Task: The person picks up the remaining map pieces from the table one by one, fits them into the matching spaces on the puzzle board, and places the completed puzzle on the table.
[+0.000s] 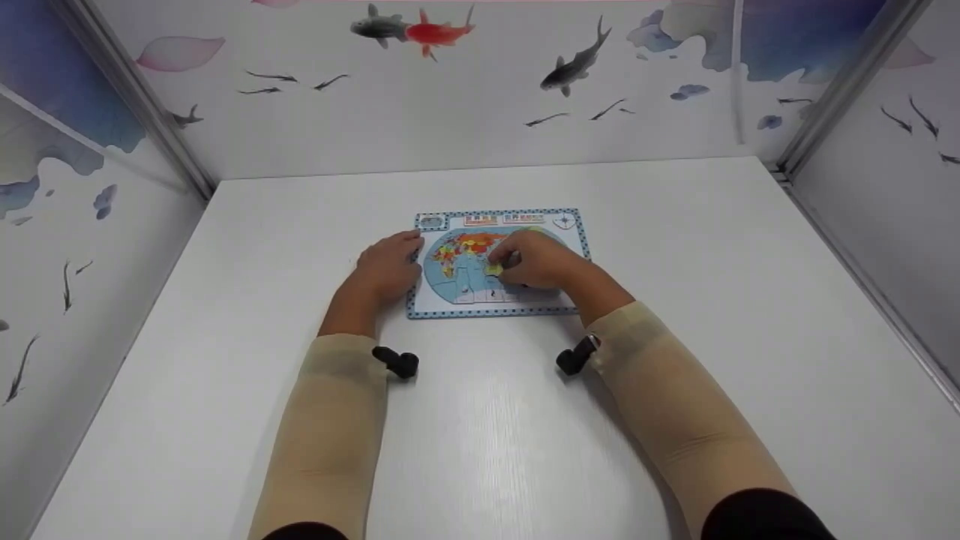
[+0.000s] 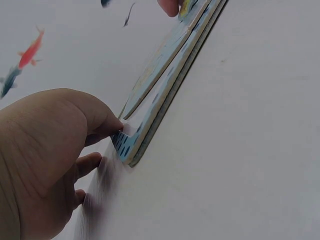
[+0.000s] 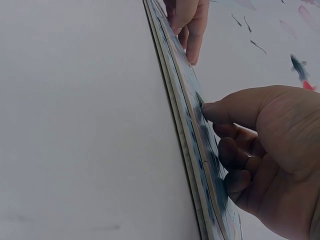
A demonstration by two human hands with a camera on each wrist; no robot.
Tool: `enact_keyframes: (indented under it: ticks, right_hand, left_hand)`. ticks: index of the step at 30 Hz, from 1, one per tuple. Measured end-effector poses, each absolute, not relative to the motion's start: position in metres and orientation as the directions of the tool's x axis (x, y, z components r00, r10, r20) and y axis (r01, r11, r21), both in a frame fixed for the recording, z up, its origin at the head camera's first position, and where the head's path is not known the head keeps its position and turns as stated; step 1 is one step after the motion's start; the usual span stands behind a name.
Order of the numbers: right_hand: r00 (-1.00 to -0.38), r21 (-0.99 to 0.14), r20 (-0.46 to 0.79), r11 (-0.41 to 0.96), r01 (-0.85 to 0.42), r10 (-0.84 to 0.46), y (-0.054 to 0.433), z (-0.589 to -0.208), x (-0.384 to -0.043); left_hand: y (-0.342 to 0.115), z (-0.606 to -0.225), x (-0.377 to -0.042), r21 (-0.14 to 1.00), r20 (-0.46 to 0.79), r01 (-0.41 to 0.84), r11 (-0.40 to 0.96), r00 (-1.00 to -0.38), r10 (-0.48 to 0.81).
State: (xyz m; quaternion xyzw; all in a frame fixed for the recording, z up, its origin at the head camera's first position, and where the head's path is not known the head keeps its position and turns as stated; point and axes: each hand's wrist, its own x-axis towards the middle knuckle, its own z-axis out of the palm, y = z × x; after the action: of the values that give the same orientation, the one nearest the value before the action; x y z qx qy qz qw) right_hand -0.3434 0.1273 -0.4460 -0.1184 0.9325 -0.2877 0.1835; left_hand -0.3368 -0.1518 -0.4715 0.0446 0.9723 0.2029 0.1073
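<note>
A world map jigsaw puzzle [image 1: 465,289] with a blue dotted border lies flat on the white table. My right hand [image 1: 541,260] is over the middle of the map and pinches a yellow-and-blue puzzle piece [image 1: 494,268] between thumb and fingers. In the left wrist view the raised puzzle piece [image 2: 186,8] shows at the top edge. My left hand [image 1: 390,266] rests at the board's left edge. Its thumb touches the border corner [image 2: 122,142], and its other fingers reach down beside the board. The right hand covers part of the map's right half.
The white table [image 1: 480,435] extends around the board. Panels painted with fish [image 1: 439,34] stand behind and at both sides. A small black camera [image 1: 397,363] sits on the left wrist, and another camera [image 1: 576,356] on the right.
</note>
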Motion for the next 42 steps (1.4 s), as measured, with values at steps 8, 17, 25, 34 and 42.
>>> enact_keyframes:
  ticks: [8, 17, 25, 34, 42]
  right_hand:
    - [-0.906, -0.572, -0.274, 0.812, -0.116, -0.322, 0.1256, -0.4465, -0.3434]
    - [-0.906, -0.566, -0.256, 0.812, -0.141, -0.336, 0.126, -0.4484, -0.344]
    - [-0.898, -0.564, -0.245, 0.807, -0.175, -0.366, 0.1279, -0.4488, -0.3443]
    - [-0.904, -0.554, -0.249, 0.817, -0.161, -0.348, 0.1269, -0.4505, -0.3444]
    - [-0.909, -0.544, -0.252, 0.825, -0.15, -0.331, 0.1259, -0.4504, -0.3445]
  left_hand:
    - [-0.1527, -0.4715, -0.3359, 0.404, -0.185, 0.059, 0.913, -0.972, 0.144]
    - [-0.1517, -0.4708, -0.3353, 0.419, -0.196, 0.032, 0.908, -0.973, 0.125]
    - [-0.1529, -0.4723, -0.3392, 0.406, -0.196, 0.043, 0.913, -0.971, 0.133]
    - [-0.1525, -0.4733, -0.3383, 0.412, -0.205, 0.023, 0.911, -0.972, 0.117]
    - [-0.1524, -0.4718, -0.3378, 0.398, -0.195, 0.038, 0.917, -0.973, 0.125]
